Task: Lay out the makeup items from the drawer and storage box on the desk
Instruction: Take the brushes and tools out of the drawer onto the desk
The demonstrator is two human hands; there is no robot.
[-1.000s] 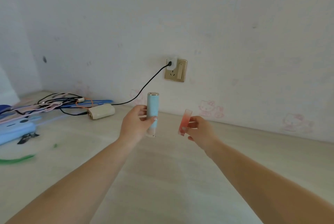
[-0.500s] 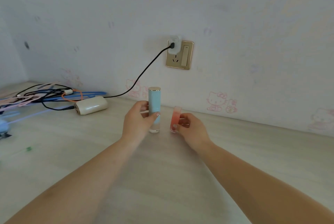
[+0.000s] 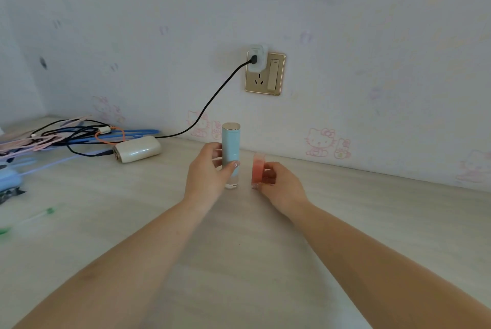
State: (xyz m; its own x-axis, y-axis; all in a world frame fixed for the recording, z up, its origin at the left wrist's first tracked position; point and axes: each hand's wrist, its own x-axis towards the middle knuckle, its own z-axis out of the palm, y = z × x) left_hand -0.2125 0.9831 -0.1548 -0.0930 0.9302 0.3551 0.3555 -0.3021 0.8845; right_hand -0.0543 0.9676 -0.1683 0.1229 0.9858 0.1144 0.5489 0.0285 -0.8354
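A tall light-blue tube with a gold cap and a clear base stands upright on the pale wooden desk near the wall. My left hand grips it between thumb and fingers. Just to its right a short pink translucent tube stands upright with its foot on the desk, pinched by my right hand. The two tubes are a little apart.
A white power bank lies at the back left beside a tangle of cables. A black cord runs up to the gold wall socket. A green-tipped pen and blue items lie at the left edge.
Both hands have come down towards the desk near the wall, and the two tubes now stand on the surface. The view has tilted down and shifted left.
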